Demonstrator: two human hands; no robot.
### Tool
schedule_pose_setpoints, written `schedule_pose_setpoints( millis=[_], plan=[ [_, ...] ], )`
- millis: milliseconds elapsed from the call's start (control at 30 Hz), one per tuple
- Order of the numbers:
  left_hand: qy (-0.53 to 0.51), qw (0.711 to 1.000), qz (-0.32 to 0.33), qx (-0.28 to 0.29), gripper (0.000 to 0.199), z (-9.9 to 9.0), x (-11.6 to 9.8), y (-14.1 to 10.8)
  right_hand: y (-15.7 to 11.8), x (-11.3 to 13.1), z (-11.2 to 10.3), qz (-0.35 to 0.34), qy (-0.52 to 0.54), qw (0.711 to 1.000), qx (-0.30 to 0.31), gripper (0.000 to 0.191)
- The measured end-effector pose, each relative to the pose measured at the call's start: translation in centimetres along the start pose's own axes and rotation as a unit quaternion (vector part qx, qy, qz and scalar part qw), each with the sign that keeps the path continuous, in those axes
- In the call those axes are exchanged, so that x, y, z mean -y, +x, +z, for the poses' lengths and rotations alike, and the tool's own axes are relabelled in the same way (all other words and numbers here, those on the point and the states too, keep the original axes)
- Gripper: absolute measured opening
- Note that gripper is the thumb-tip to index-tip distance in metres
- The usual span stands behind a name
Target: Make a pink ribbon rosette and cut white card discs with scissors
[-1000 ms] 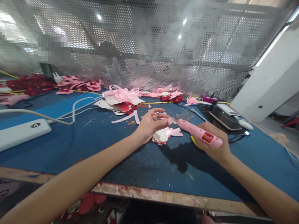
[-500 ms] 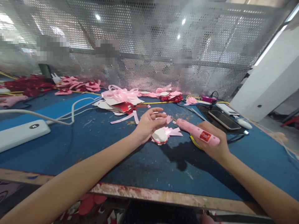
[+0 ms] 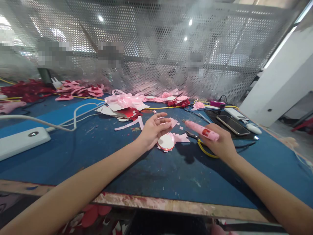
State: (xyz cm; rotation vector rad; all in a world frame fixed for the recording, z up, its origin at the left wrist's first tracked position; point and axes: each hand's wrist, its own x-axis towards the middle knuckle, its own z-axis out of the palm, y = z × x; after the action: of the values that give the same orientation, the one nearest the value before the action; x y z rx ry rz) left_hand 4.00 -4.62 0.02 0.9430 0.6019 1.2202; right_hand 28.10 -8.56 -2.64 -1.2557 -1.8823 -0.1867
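Between the thumb and fingers of my left hand (image 3: 154, 130) is a short piece of pale pink ribbon (image 3: 173, 122). My right hand (image 3: 221, 143) grips a pink glue gun (image 3: 199, 129) with a red patch on its side, its thin tip pointing left, a small gap from the ribbon. Just below my left hand lies a ribbon rosette (image 3: 166, 142), white round backing up, with pink tails reaching right. Scissors (image 3: 205, 150) with yellow handles rest on the table, partly under my right hand.
Pink ribbon loops (image 3: 126, 99) lie on stacked card (image 3: 117, 112) behind my left hand. A phone (image 3: 233, 125) and a white power bank (image 3: 236, 114) are at right. A white device (image 3: 24, 138) with a cable sits at left. A perforated metal screen (image 3: 151, 42) stands behind the table.
My right hand has drawn the glue gun down and slightly left, its tip now farther from the ribbon piece. More of the scissors shows. My left hand stays nearly in place.
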Motion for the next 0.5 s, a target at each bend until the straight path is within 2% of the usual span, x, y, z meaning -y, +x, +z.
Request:
schedule_pose_setpoints(
  millis=[67,167,233,300,367,467,500],
  plan=[
    [0.004,1.000,-0.011,-0.010,0.038,0.1,0.2,0.0,0.6,-1.4,0.6,0.061,-0.022,0.998,0.007,0.021],
    [0.011,0.999,-0.032,-0.021,0.037,0.3,0.4,-0.2,1.5,-3.8,1.7,0.130,-0.008,0.990,0.050,0.026],
    [0.012,0.999,-0.043,-0.026,0.036,0.4,0.6,-0.4,1.9,-5.0,2.3,0.163,-0.001,0.984,0.076,0.028],
    [0.013,0.998,-0.049,-0.028,0.037,0.5,0.7,-0.5,2.1,-5.5,2.5,0.177,-0.002,0.981,0.074,0.030],
    [0.014,0.998,-0.054,-0.024,0.039,0.6,0.9,-0.6,2.1,-5.0,2.2,0.177,-0.004,0.984,-0.005,0.036],
    [0.015,0.998,-0.054,-0.017,0.042,0.9,1.1,-0.9,1.8,-2.5,1.2,0.162,0.012,0.961,-0.223,0.040],
    [0.014,0.998,-0.051,-0.017,0.043,1.0,1.1,-1.0,1.6,-1.3,0.8,0.153,0.033,0.949,-0.273,0.037]
  ],
)
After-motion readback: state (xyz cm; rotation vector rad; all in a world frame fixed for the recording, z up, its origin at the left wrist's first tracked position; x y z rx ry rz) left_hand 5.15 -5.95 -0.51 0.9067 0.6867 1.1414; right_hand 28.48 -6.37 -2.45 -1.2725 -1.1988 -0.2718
